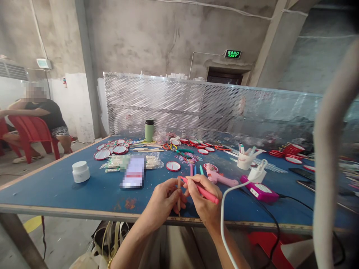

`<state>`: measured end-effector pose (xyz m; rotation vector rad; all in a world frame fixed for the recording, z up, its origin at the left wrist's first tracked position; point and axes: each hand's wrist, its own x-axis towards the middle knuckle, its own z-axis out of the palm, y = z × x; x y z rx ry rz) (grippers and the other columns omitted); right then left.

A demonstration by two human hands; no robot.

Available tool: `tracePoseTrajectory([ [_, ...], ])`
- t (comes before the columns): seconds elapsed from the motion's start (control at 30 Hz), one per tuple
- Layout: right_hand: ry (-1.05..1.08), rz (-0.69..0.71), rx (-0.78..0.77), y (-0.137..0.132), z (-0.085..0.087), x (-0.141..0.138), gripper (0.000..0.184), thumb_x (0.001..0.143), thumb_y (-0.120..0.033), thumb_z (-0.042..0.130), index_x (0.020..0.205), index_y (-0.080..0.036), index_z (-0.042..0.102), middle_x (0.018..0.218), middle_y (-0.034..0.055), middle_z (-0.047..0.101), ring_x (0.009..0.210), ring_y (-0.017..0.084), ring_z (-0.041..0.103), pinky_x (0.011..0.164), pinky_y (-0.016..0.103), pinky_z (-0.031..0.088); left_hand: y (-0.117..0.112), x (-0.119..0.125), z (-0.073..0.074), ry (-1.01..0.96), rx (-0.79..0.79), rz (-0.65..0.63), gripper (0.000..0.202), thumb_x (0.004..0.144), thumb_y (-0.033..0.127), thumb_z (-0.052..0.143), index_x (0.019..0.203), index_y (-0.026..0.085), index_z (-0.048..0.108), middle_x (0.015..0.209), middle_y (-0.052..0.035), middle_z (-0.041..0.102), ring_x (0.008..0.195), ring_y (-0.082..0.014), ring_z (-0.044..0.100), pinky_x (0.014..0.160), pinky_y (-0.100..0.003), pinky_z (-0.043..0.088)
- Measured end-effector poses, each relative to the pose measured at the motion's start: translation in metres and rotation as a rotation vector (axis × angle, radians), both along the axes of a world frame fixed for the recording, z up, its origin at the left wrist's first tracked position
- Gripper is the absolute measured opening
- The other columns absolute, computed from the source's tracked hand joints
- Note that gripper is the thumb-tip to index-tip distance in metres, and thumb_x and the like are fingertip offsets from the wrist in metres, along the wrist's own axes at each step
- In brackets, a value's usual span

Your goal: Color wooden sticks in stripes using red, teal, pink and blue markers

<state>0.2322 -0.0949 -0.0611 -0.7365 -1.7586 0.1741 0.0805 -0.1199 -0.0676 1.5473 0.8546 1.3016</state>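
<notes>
Between the thumb and fingers of my left hand (pixel 167 197) is a flat wooden stick (pixel 179 194), held upright just over the table's front edge. My right hand (pixel 204 198) grips a red marker pen (pixel 206 192), its tip touching or very close to the top of the stick. Just beyond my hands, several coloured pens (pixel 195 170) lie on the blue table. A pink glue gun (pixel 220 176) rests to the right of them. A round red-rimmed disc (pixel 173 166) lies ahead of my left hand.
A phone (pixel 134 172) stands left of my hands, with a white jar (pixel 81 172) farther left. To the right are a purple power strip (pixel 262 190), a white cable (pixel 223 220) and a cup of pens (pixel 245 160). A green bottle (pixel 149 130) stands at the back. A seated person (pixel 49 116) is far left.
</notes>
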Motion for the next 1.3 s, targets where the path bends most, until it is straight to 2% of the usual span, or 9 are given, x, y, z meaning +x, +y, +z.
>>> tracePoseTrajectory([
  [0.13,0.009,-0.006,0.003,0.0011,-0.0016,0.0002,0.016,0.093,-0.030,0.057,0.086,-0.020,0.067,0.073,-0.0006,0.071,0.057,0.013,0.065,0.057,0.023,0.050,-0.0001,0.0003,-0.0009,0.001,-0.012,0.005,0.029,0.091,0.041,0.054,0.094,0.014,0.064,0.069,-0.0036,0.064,0.055,-0.0124,0.059,0.049,-0.021,0.049],
  [0.33,0.010,0.008,0.007,0.0014,-0.0015,-0.0005,0.015,0.094,-0.030,0.057,0.087,-0.021,0.067,0.070,-0.0012,0.070,0.058,0.014,0.066,0.058,0.024,0.050,0.0001,0.0007,-0.0003,-0.004,-0.002,-0.006,0.029,0.091,0.040,0.053,0.091,0.014,0.063,0.067,-0.0028,0.064,0.051,-0.0098,0.055,0.048,-0.019,0.047],
  [0.53,0.012,0.001,0.008,0.0021,-0.0033,0.0006,0.013,0.094,-0.028,0.057,0.088,-0.021,0.067,0.071,-0.0025,0.070,0.058,0.013,0.066,0.058,0.023,0.049,0.0010,-0.0004,-0.0031,0.008,-0.007,0.005,0.029,0.091,0.041,0.053,0.096,0.014,0.064,0.069,-0.0031,0.065,0.052,-0.0112,0.057,0.048,-0.020,0.048],
  [1.3,-0.007,0.019,0.058,0.0011,-0.0016,-0.0007,0.010,0.093,-0.022,0.058,0.090,-0.022,0.068,0.072,-0.0036,0.069,0.058,0.011,0.065,0.060,0.023,0.048,-0.0005,0.0002,-0.0003,0.009,0.010,0.000,0.031,0.093,0.040,0.052,0.097,0.012,0.063,0.066,-0.0030,0.064,0.050,-0.0097,0.054,0.048,-0.020,0.046],
])
